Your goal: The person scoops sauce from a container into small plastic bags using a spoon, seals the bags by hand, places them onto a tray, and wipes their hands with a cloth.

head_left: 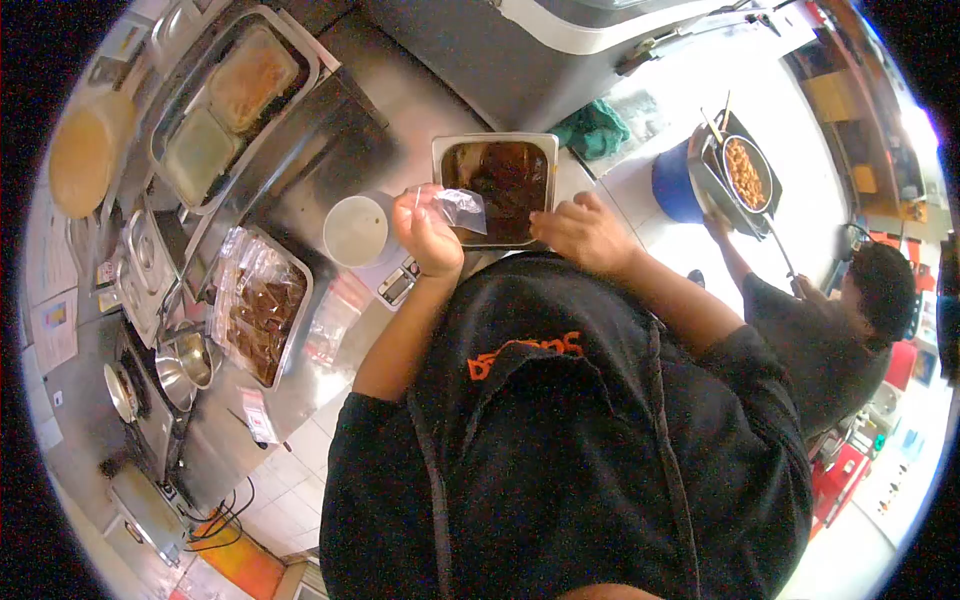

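Observation:
My left hand (430, 233) pinches a small clear plastic bag (463, 210) that hangs over the left part of a metal pan (548, 147). Dark brown sauce or food (500, 180) lies in the pan. At the pan's right edge is my right hand (583, 232), its fingers curled; whether something small is between them cannot be made out. A white round container (356, 231) stands left of my left hand, beside a scale (398, 283) with a small display.
A tray of filled bags (262, 312) and loose plastic bags (338, 318) lie on the steel counter to the left. Metal bowls (188, 368) stand farther left. At right, a co-worker (835, 330) holds a pan of food (746, 175) near a blue bucket (677, 183).

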`<move>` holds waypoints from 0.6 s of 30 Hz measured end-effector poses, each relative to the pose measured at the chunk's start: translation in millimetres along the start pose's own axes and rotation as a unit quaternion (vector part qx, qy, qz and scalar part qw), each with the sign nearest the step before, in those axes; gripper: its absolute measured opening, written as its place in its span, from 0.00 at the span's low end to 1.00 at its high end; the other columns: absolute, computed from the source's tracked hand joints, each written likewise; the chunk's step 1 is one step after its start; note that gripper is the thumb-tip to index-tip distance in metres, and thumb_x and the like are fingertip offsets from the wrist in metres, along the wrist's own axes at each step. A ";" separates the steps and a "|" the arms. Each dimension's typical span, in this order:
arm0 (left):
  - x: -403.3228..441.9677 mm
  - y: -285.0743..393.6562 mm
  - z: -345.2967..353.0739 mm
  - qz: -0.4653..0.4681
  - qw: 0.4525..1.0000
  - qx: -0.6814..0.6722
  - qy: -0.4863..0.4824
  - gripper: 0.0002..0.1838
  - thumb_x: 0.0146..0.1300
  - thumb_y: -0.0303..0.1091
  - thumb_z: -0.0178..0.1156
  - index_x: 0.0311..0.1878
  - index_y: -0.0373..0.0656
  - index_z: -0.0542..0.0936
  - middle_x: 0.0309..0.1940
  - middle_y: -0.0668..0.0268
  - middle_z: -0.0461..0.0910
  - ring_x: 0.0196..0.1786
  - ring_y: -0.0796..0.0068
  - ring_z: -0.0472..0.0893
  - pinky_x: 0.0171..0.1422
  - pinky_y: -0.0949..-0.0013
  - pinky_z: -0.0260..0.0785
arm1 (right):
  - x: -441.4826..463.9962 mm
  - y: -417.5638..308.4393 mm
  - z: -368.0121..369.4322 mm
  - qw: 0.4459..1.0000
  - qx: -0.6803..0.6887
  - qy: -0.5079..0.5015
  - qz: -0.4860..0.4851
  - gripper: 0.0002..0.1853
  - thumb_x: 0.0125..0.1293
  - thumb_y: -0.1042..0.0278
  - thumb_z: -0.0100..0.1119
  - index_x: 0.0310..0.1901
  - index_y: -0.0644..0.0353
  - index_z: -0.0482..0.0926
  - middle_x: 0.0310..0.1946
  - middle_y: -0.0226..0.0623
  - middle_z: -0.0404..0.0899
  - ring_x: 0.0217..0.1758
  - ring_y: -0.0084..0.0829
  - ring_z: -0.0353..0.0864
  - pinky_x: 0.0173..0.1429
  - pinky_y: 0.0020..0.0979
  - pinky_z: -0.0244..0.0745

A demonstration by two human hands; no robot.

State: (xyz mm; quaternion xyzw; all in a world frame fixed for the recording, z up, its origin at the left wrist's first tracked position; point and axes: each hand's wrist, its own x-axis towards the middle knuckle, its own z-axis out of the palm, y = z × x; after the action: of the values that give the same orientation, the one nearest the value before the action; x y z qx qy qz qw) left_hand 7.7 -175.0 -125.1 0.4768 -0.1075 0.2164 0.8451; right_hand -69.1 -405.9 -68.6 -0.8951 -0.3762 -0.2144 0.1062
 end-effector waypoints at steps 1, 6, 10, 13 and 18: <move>-0.3 -0.4 -1.0 -0.005 1.000 -0.006 0.002 0.18 0.66 0.45 0.54 0.43 0.36 0.71 0.40 0.53 0.77 0.44 0.66 0.75 0.55 0.64 0.66 | -0.4 -5.0 -2.8 1.000 0.017 0.000 -0.018 0.16 0.56 0.65 0.56 0.45 0.56 0.82 0.53 0.30 0.80 0.41 0.26 0.77 0.46 0.33 0.68; 3.8 3.1 -0.8 -0.001 1.000 -0.007 0.005 0.19 0.65 0.46 0.54 0.42 0.36 0.71 0.39 0.53 0.77 0.43 0.66 0.75 0.54 0.64 0.66 | 14.1 -1.3 -13.1 0.998 -0.034 0.008 0.043 0.16 0.55 0.65 0.56 0.45 0.57 0.81 0.53 0.34 0.80 0.42 0.27 0.77 0.48 0.34 0.70; 14.5 3.9 3.6 -0.004 1.000 -0.001 0.024 0.19 0.65 0.46 0.54 0.41 0.36 0.71 0.39 0.53 0.77 0.43 0.66 0.75 0.53 0.64 0.66 | 23.6 -0.6 -13.2 0.999 0.019 -0.046 0.001 0.17 0.54 0.66 0.57 0.47 0.58 0.81 0.53 0.36 0.79 0.41 0.29 0.78 0.47 0.34 0.71; 26.4 4.9 8.5 -0.004 0.999 0.001 0.037 0.19 0.65 0.46 0.54 0.41 0.36 0.71 0.39 0.52 0.77 0.43 0.66 0.75 0.53 0.64 0.66 | 36.4 8.8 -22.3 0.999 0.026 -0.032 0.016 0.18 0.53 0.67 0.57 0.48 0.59 0.80 0.54 0.37 0.77 0.41 0.31 0.78 0.48 0.34 0.73; 43.2 5.9 17.6 -0.014 0.999 0.006 0.052 0.19 0.64 0.46 0.54 0.42 0.35 0.71 0.40 0.52 0.76 0.45 0.64 0.75 0.55 0.63 0.66 | 53.3 29.1 -22.7 0.991 0.051 -0.120 0.014 0.19 0.54 0.69 0.57 0.49 0.63 0.79 0.55 0.40 0.76 0.42 0.35 0.79 0.47 0.36 0.76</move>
State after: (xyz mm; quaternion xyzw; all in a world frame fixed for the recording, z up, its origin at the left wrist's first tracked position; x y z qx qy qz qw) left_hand 43.5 -176.0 -94.6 0.4712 -0.0548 0.2295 0.8499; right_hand -21.8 -400.6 -24.7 -0.9129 -0.3841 -0.0850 0.1087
